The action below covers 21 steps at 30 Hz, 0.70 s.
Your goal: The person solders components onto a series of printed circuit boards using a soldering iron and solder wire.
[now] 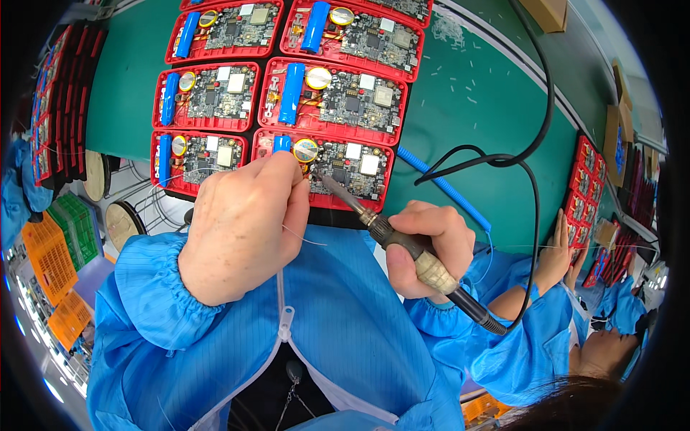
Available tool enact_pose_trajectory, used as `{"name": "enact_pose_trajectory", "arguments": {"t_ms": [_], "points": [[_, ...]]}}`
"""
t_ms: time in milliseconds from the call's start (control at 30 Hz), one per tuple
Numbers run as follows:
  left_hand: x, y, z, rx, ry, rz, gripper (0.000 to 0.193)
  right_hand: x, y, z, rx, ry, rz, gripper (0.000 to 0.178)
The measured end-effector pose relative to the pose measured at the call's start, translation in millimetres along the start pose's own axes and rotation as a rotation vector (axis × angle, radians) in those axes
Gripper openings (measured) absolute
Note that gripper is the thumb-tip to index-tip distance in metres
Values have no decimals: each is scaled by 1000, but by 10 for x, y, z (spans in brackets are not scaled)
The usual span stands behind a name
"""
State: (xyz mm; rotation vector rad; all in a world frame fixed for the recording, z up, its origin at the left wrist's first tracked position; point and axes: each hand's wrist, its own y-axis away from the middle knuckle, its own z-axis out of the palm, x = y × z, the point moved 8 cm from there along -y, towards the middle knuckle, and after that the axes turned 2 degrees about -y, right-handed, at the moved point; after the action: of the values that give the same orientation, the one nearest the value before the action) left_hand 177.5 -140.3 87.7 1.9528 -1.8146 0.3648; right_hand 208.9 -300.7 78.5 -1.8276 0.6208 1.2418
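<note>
My right hand (435, 241) grips a soldering iron (379, 228), its tip pointing up and left at the nearest red housing (388, 192) in the right column. The tip is at the left edge of the circuit board (338, 174), beside a round coin cell (305, 150); whether it touches cannot be made out. Close by, my left hand (241, 223) is pinched on a thin solder wire (305, 238), which trails out on both sides of the hand. The fingers partly cover a blue cylindrical battery (282, 142) and the housing's left part.
Several more red housings (208, 97) with boards and batteries lie in rows on the green mat (460, 126). A black cable (533, 144) loops at right, near a blue coiled cord (445, 187). Stacked trays (68, 100) stand left. A co-worker's hand (553, 251) handles housings at right.
</note>
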Motion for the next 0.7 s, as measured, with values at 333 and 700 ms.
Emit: {"name": "enact_pose_trajectory", "arguments": {"t_ms": [333, 700], "points": [[31, -11, 18, 34, -25, 11, 13, 19, -20, 30, -19, 20, 16, 24], [20, -25, -2, 58, -6, -3, 13, -28, 54, -192, 179, -124, -84, 20]]}}
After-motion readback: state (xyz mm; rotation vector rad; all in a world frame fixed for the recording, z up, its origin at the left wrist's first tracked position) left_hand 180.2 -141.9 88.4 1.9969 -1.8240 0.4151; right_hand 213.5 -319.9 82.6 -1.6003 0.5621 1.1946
